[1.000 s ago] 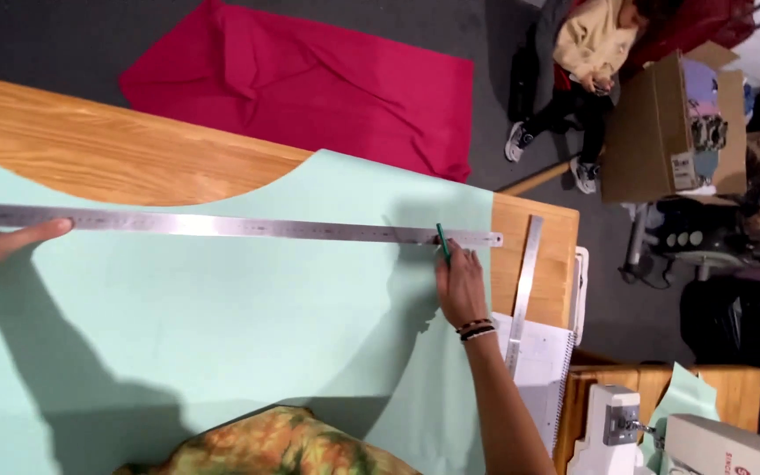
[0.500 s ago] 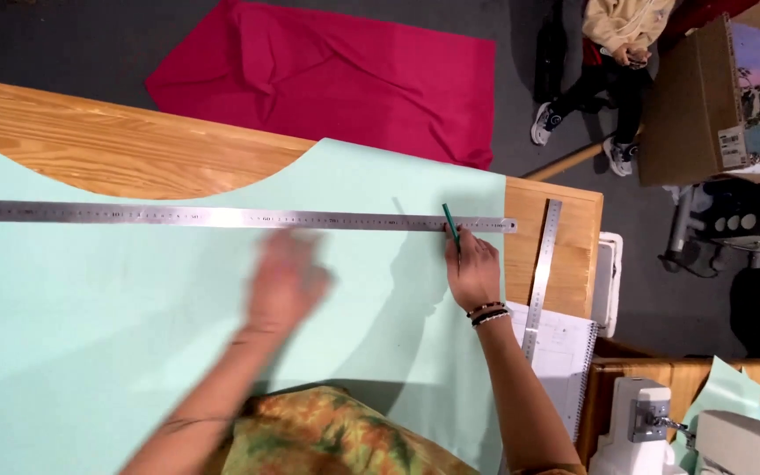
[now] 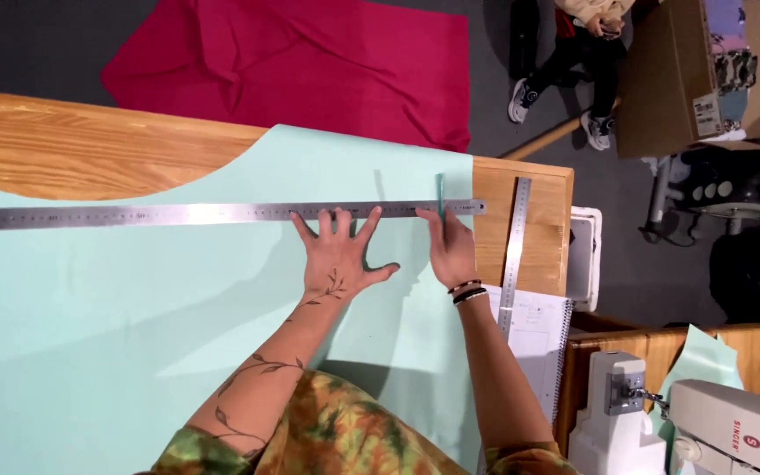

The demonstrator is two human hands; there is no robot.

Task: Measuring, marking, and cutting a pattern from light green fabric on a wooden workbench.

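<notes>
A long steel ruler [image 3: 178,214] lies across a big sheet of pale green paper [image 3: 134,325] on the wooden table [image 3: 72,149]. My left hand [image 3: 338,255] is spread flat on the paper, its fingertips pressing the ruler's near edge. My right hand [image 3: 450,251] grips a thin green pencil [image 3: 440,192] whose shaft crosses the ruler close to its right end. Black and white bands circle my right wrist.
A shorter steel ruler [image 3: 514,255] rests on the table's right end beside a notebook [image 3: 538,343]. A white sewing machine [image 3: 705,422] sits at lower right. Red fabric [image 3: 310,62] covers the floor. A seated person's legs [image 3: 565,70] and a cardboard box [image 3: 688,79] are at upper right.
My left hand has travelled from the ruler's far left end to a spot just left of my right hand and now presses the ruler there. The right hand stays with the pencil.
</notes>
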